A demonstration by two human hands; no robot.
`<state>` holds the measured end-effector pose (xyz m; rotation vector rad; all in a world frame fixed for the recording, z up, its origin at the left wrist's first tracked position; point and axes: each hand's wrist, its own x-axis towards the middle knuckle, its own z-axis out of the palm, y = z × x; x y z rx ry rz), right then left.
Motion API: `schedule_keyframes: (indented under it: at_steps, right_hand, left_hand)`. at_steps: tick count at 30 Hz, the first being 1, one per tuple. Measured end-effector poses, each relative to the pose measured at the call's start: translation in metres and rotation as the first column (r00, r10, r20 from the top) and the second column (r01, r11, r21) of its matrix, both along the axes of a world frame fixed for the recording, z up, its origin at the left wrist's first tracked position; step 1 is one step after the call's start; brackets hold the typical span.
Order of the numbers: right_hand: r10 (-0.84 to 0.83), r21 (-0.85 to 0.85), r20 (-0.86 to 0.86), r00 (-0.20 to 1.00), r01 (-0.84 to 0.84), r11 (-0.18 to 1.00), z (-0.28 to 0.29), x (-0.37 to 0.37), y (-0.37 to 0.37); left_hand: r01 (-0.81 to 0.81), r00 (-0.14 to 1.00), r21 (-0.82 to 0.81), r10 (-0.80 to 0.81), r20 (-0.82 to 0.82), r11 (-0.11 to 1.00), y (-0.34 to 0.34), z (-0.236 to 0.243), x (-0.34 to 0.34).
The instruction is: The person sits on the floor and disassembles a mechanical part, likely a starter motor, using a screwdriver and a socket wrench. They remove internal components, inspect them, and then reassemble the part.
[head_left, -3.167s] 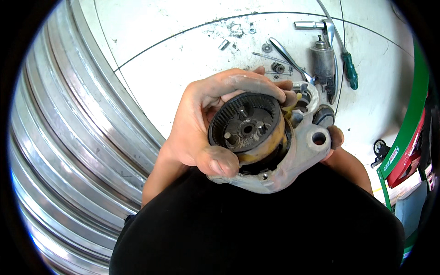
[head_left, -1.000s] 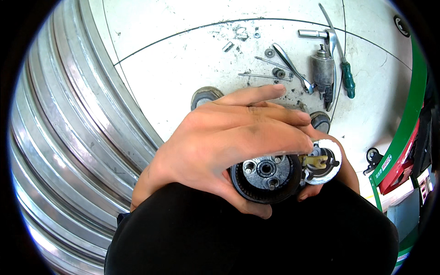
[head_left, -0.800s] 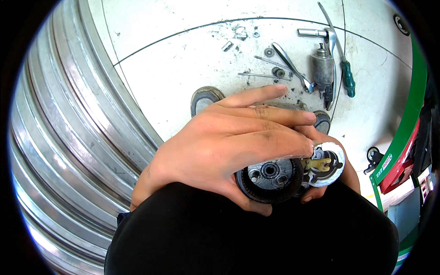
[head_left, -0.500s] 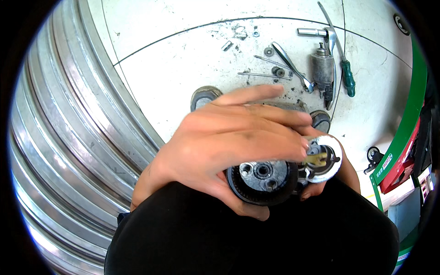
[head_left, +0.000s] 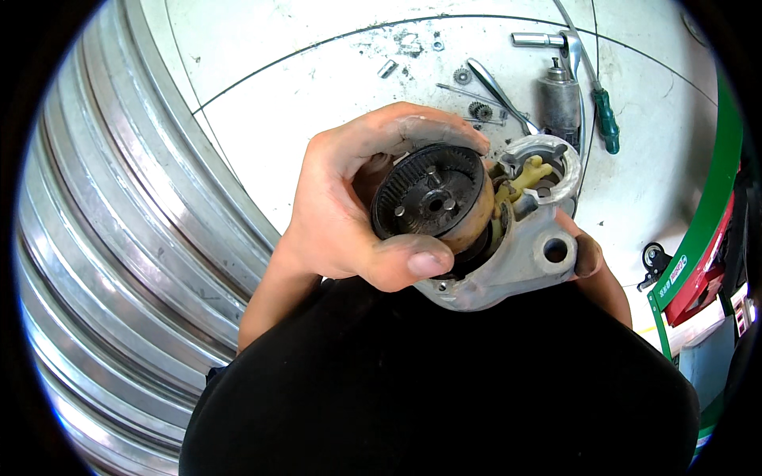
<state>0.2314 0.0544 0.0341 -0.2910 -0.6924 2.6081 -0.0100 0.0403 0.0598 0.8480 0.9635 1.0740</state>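
My left hand (head_left: pixel 327 194) curls round a black toothed ring gear (head_left: pixel 383 208), its thumb and fingers on opposite sides of the rim. Inside the ring lies a dark disc (head_left: pixel 425 220) with a central hole and several short pins. Below the ring shows a tan, worn collar (head_left: pixel 474 226). The ring is tilted at the mouth of a grey cast-metal housing (head_left: pixel 512 266). A yellowish fork lever (head_left: pixel 527 179) sits between the ring and the housing's round opening. At the housing's right side, my right hand (head_left: pixel 589 252) grips it, mostly hidden behind the metal.
On the pale tiled floor ahead lie a ratchet with a socket (head_left: pixel 542 40), a cylindrical metal part (head_left: pixel 559 99), a green-handled screwdriver (head_left: pixel 606 123), small gears (head_left: pixel 479 110) and thin rods. Ribbed metal (head_left: pixel 119 238) fills the left; a green frame (head_left: pixel 706 214) curves at right.
My left hand has gone from lying across the assembly to gripping the ring gear's rim. Housing and ring gear have risen and turned, exposing the housing's side and the fork lever.
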Motion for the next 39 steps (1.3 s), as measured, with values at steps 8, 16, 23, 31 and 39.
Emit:
schedule_keyframes:
  at_steps: [8, 16, 23, 31, 39]
  right_hand:
    - [0.005, 0.001, 0.018, 1.0, -0.005, 1.0, 0.008, -0.001, 0.001]
    - [0.024, -0.032, 0.041, 0.999, -0.023, 0.999, 0.007, -0.011, -0.003]
    - [-0.036, 0.039, -0.077, 0.996, 0.039, 0.998, -0.008, -0.021, -0.008]
    - [-0.129, 0.618, 0.213, 0.968, -0.032, 0.786, 0.005, -0.02, 0.027]
    - [-0.101, 0.438, 0.375, 0.921, -0.08, 0.895, -0.008, -0.023, 0.016]
  left_hand:
    - [0.087, 0.976, 0.213, -0.126, 0.178, 0.973, 0.006, -0.013, -0.005]
    - [0.061, 0.956, 0.359, -0.158, 0.247, 0.931, 0.013, -0.016, -0.003]
    - [0.105, 0.938, 0.434, -0.234, 0.256, 0.895, 0.012, -0.02, -0.006]
    - [0.209, 0.972, 0.479, -0.236, -0.004, 0.852, 0.014, -0.007, -0.017]
    - [0.275, 0.959, 0.406, -0.215, -0.186, 0.872, 0.006, 0.0, -0.023]
